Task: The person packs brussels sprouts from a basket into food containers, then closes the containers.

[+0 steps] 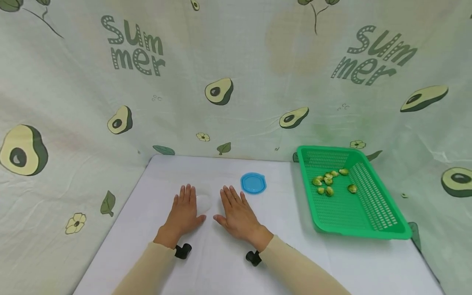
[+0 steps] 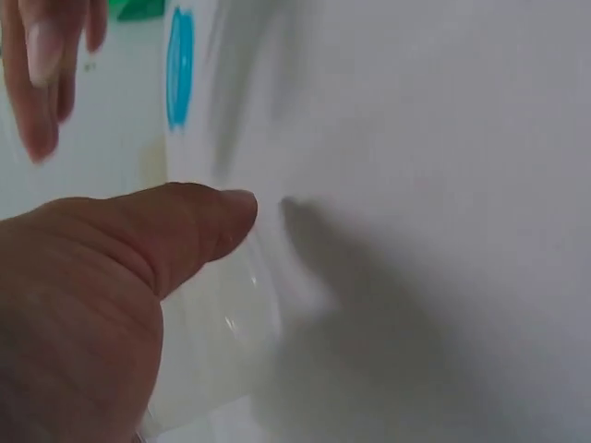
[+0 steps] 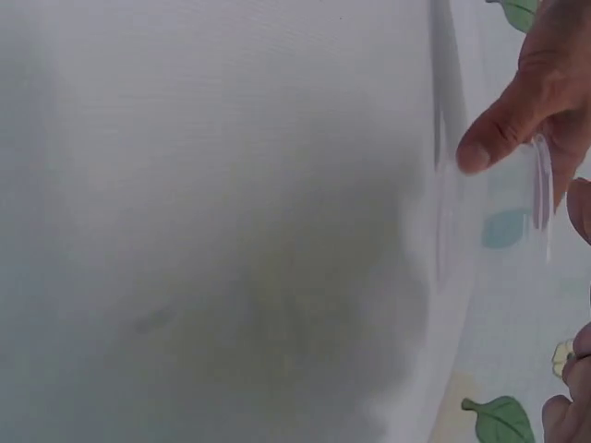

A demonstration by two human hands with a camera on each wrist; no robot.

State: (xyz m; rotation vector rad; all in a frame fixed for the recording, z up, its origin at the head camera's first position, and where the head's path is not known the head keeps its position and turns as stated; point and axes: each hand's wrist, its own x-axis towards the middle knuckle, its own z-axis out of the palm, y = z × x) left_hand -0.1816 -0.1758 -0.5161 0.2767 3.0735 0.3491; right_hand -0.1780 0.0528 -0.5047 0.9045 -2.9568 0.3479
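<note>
My left hand [image 1: 183, 213] is held flat with straight fingers, just left of a clear round plastic container [image 1: 204, 203]. Whether it touches the container's side is hard to tell. My right hand [image 1: 237, 213] is spread out to the right of the container, apart from it, fingers straight and nothing held. A blue round lid [image 1: 253, 183] lies on the table beyond the right fingertips. In the right wrist view, the transparent container [image 3: 503, 208] stands beside the left hand [image 3: 531, 97]. The left wrist view shows the left thumb [image 2: 199, 226] extended, with the blue lid [image 2: 180, 69] behind.
To the right stands a green plastic basket [image 1: 365, 235] holding several Brussels sprouts [image 1: 328, 179]. A white cloth covers the table [image 1: 221, 262]. Behind it hangs a curtain [image 1: 254, 61] printed with avocados and lettering. A black wrist camera [image 1: 183, 251] sits on the left wrist.
</note>
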